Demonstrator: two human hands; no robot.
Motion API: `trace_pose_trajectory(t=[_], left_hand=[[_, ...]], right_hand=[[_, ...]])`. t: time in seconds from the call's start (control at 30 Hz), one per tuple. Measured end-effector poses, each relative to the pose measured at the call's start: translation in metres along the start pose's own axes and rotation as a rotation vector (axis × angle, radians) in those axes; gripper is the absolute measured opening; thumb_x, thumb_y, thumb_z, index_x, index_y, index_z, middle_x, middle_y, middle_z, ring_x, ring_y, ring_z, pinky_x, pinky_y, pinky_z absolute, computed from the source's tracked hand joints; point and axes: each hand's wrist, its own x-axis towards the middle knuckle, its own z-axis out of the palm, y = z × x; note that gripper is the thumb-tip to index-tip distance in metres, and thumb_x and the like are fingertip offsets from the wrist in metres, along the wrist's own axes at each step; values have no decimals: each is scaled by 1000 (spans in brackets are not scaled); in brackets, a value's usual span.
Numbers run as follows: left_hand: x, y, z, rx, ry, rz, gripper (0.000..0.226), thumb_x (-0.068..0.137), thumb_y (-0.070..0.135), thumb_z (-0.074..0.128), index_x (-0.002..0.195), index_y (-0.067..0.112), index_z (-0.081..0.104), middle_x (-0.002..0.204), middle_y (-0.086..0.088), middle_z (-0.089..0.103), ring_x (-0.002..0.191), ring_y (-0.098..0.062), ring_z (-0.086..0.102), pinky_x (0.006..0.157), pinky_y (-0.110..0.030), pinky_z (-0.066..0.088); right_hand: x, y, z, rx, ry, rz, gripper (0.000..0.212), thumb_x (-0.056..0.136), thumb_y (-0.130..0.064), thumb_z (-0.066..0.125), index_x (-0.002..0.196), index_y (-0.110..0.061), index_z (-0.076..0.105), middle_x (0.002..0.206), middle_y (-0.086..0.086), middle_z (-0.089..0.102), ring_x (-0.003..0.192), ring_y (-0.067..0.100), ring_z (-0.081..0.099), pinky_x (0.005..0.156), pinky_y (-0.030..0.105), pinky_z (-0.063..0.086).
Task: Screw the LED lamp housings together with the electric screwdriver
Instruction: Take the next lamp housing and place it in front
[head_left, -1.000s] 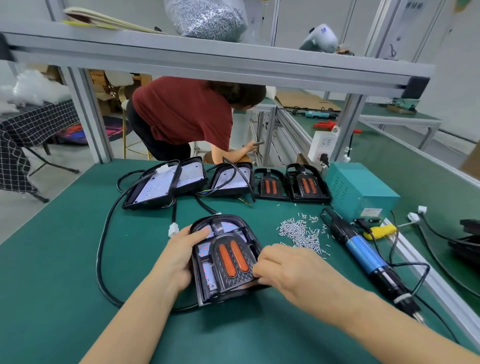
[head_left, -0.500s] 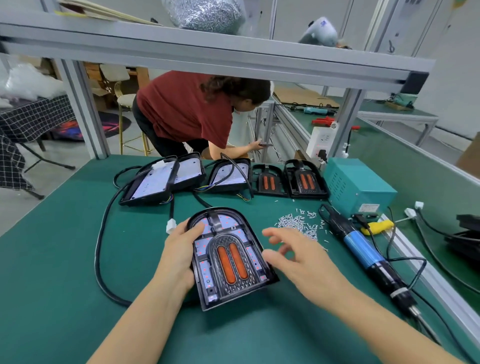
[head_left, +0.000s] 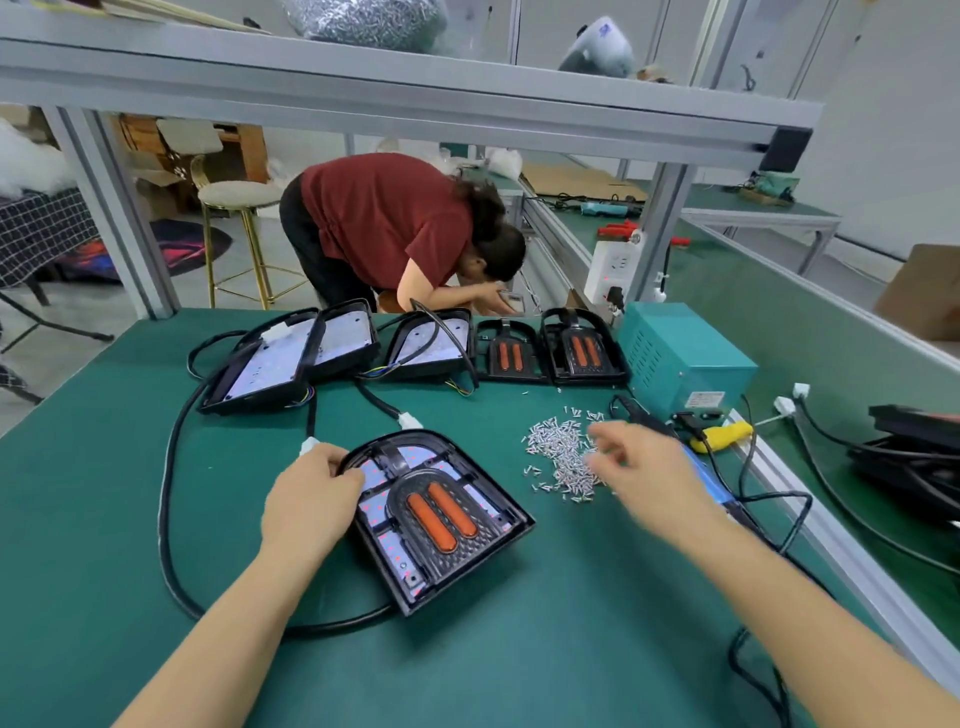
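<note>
we judge we're fetching screws: the lamp housing (head_left: 441, 519) lies on the green mat with our left hand (head_left: 311, 499) gripping its left rim, while right of the housing our right hand (head_left: 649, 467), fingers loosely spread and empty, reaches over the screw pile (head_left: 561, 457), so next a screw must be pinched
</note>
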Motion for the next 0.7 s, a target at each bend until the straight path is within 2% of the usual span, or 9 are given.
trace_pose_trajectory(t=[0.03,0.1,0.17,0.23,0.37,0.47,0.53,0.63,0.7], left_hand=[[0,-2,2,-34,8,-18,13,83,16,54,91,22,62,88,-1,65,86,-29,57,73,-34,42],[-2,-2,6,-147,13,-56,16,84,14,50,94,19,61,90,-5,65,80,-31,57,76,-40,50],[-4,2,10,-213,29,-72,15,85,15,48,94,20,59,91,-7,64,78,-33,57,80,-46,52],[-6,3,12,-208,64,-74,14,87,18,48,98,19,55,92,-7,64,85,-34,58,81,-43,49],[-8,9,14,28,118,-49,17,93,28,45,103,20,56,114,-8,60,93,-33,55,80,-37,40],[-4,16,8,202,82,21,32,94,37,44,108,14,61,120,-12,54,97,-34,53,83,-39,43],[-3,23,2,243,125,69,37,93,37,48,117,12,61,124,-13,52,109,-34,48,88,-41,41],[-5,43,-1,211,230,291,30,91,27,55,116,11,62,123,-9,54,112,-31,44,88,-39,39],[-4,63,2,162,192,438,21,89,21,57,107,15,65,113,-2,60,105,-26,48,81,-35,38]], right_hand=[[5,12,-9,-125,71,15,34,95,-20,60,127,-9,59,117,12,62,103,27,58,90,38,47],[11,34,-22,-326,107,102,31,94,-24,60,119,-5,57,118,16,57,103,32,54,82,37,45],[15,50,-28,-456,56,212,28,93,-33,61,100,-8,50,113,16,57,91,29,49,71,34,40],[18,60,-25,-561,-54,275,35,92,-42,60,99,-10,45,103,8,57,85,25,46,68,31,38],[21,68,-22,-547,-72,318,47,89,-44,63,117,-13,45,93,2,49,84,23,50,64,29,40],[23,67,-23,-580,-79,302,48,87,-46,64,116,-14,42,95,1,52,85,23,52,62,29,39],[25,70,-23,-592,-86,268,43,88,-43,64,110,-14,41,98,1,56,86,24,55,62,29,40],[28,76,-27,-492,-86,271,38,86,-37,65,102,-15,39,90,3,57,78,24,54,60,29,38],[30,78,-34,-382,-66,279,33,85,-35,66,97,-13,44,78,0,53,67,18,52,53,28,34]])
